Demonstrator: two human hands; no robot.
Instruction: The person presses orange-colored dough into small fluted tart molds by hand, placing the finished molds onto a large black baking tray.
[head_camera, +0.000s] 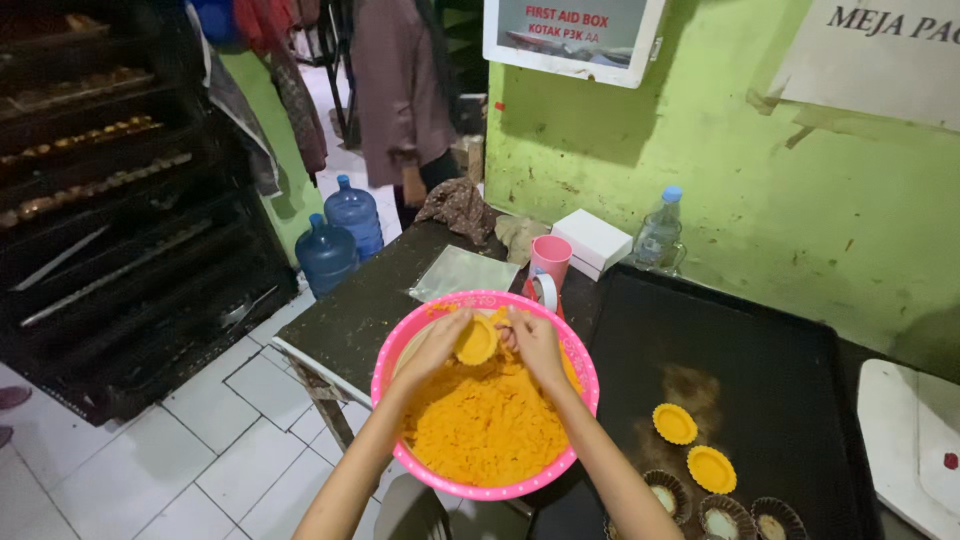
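Two blue water jugs (340, 235) stand on the floor far left. Next comes the pink bowl (400, 345) of orange dough (485, 425) on the dark table (350, 320). Above it, the left hand (437, 345) and right hand (535, 343) pinch a small dough cup (477, 341) between them. Right of that, a black tray (780, 370) holds two yellow shells (692, 445) and some filled tins (720, 518).

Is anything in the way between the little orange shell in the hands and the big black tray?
Nothing visible. Both hands, left hand and right hand, hold the orange shell over the pink bowl; the black tray lies beside it.
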